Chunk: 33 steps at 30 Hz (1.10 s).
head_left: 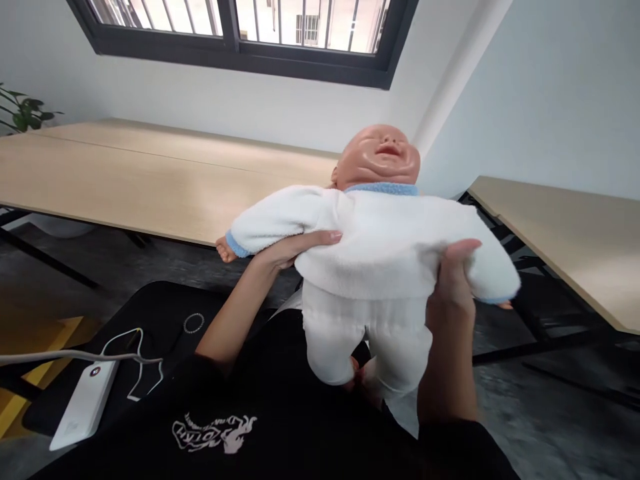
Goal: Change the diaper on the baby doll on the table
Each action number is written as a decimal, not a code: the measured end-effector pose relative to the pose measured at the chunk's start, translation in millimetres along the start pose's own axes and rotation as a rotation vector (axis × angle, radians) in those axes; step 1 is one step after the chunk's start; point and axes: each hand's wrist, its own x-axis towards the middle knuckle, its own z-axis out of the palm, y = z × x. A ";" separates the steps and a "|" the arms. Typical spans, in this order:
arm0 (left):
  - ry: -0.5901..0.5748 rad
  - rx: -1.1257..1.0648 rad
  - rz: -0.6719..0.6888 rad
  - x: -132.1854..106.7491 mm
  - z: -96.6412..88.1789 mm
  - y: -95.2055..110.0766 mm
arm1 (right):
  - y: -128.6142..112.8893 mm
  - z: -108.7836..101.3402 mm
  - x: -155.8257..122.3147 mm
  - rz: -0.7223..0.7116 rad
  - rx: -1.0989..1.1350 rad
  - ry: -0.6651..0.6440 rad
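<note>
A baby doll (380, 233) in a white fleece suit with blue trim is held up in front of me, its bare head (379, 157) tipped back toward the window. My left hand (293, 248) grips the doll's side under its outstretched arm. My right hand (453, 283) is wrapped round the doll's other side, thumb pressed into the fleece. The doll's legs hang down over my lap, and its feet are partly hidden.
A long wooden table (125, 180) stands ahead on the left, another (565, 233) on the right, with dark floor between. On a black seat at lower left lie a white power bank (85, 403) with a white cable and a bead bracelet (193, 323). A plant (23, 110) stands far left.
</note>
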 end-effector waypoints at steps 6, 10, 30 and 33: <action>0.036 0.085 0.039 26.0 -8.8 31.0 | -9.0 25.0 35.9 -0.071 0.459 0.151; 0.064 0.127 0.126 53.1 -19.5 60.7 | -30.3 27.2 68.3 -0.021 0.418 0.041; 0.042 -0.043 -0.040 151.4 -91.4 -14.7 | -7.5 55.8 101.8 0.143 -0.149 -0.423; 0.076 -0.002 -0.078 157.6 -92.6 -24.6 | 4.4 58.9 110.0 0.157 -0.140 -0.418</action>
